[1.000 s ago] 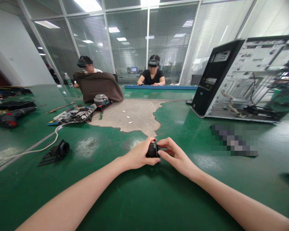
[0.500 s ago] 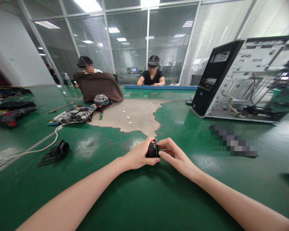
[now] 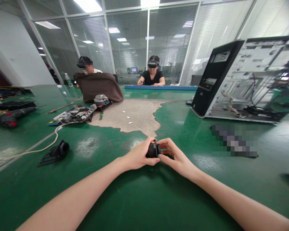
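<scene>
A black faceted, roughly cylindrical part point(image 3: 153, 150) with a thin rim and a narrower collar is held low over the green table point(image 3: 144, 199); its exact kind is unclear. My left hand point(image 3: 137, 155) wraps around its wider body, thumb and fingers on opposite sides. At the collar end, the thumb and curled fingers of my right hand point(image 3: 174, 154) close on the part from the right. My palms hide some of it. Further left lies a black plastic piece point(image 3: 56, 152) with a round socket and a slotted flat base.
An opened computer case point(image 3: 221, 83) stands at the right, with a blurred dark strip point(image 3: 234, 141) before it. Left are a circuit board point(image 3: 74, 115), a pale cable point(image 3: 55, 136) and a power drill point(image 3: 12, 116). Two people sit across the table, one behind a brown cloth-covered object point(image 3: 98, 85).
The fingers of my right hand have shifted slightly around the collar, showing more of it. My left hand stays put around the body.
</scene>
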A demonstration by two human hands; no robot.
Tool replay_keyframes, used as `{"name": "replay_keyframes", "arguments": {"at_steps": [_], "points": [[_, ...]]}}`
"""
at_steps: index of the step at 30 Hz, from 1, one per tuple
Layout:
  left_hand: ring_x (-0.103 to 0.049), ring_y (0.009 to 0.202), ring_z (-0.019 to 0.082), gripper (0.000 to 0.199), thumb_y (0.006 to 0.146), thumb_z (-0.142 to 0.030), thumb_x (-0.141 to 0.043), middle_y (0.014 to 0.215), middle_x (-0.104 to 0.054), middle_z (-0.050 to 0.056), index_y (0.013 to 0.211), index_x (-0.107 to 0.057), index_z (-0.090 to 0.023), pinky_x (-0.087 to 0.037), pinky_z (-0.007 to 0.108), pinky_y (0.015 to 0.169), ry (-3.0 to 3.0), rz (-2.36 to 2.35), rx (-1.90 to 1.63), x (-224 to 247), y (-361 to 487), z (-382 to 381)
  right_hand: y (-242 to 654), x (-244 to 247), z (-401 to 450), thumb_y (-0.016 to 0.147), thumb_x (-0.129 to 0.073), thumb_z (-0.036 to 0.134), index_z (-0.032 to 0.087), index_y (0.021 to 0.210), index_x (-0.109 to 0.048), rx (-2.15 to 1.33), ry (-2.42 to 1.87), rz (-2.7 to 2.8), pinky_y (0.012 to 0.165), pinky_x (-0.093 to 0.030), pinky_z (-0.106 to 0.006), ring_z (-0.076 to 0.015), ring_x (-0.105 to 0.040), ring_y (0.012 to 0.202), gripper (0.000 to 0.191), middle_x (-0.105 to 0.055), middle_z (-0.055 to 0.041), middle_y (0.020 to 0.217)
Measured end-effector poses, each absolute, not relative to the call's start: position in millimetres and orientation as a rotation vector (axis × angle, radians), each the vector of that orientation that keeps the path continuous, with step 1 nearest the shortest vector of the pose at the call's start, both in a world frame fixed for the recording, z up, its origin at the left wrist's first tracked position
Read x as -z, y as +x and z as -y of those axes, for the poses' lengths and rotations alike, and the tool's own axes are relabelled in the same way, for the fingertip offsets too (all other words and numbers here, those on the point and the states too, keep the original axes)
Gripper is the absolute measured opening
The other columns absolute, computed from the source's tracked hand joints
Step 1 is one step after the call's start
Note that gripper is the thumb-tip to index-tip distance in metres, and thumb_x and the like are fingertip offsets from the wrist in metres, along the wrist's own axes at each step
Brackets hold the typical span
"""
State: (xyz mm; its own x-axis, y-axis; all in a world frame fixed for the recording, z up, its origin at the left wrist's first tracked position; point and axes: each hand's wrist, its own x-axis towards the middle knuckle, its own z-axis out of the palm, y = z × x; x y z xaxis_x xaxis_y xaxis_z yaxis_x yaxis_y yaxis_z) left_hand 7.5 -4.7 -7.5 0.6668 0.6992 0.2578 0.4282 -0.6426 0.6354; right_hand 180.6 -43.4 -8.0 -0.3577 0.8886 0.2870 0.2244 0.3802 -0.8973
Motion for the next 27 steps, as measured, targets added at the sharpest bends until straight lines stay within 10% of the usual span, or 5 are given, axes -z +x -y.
{"name": "replay_keyframes", "arguments": {"at_steps": [27], "points": [[-0.05,0.087,0.021,0.057,0.067,-0.035,-0.058,0.101,-0.05,0.007,0.114,-0.032,-0.017,-0.041,0.032,0.073,2.333,-0.885,-0.66,6.2,7.6,5.2,180.8,11.5,42.1,0.08,-0.048,0.024,0.023,0.098,-0.042,-0.978,-1.017,1.782,0.078,-0.047,-0.032,-0.0155,-0.054,0.09,0.019,-0.05,-0.0031,0.097]]}}
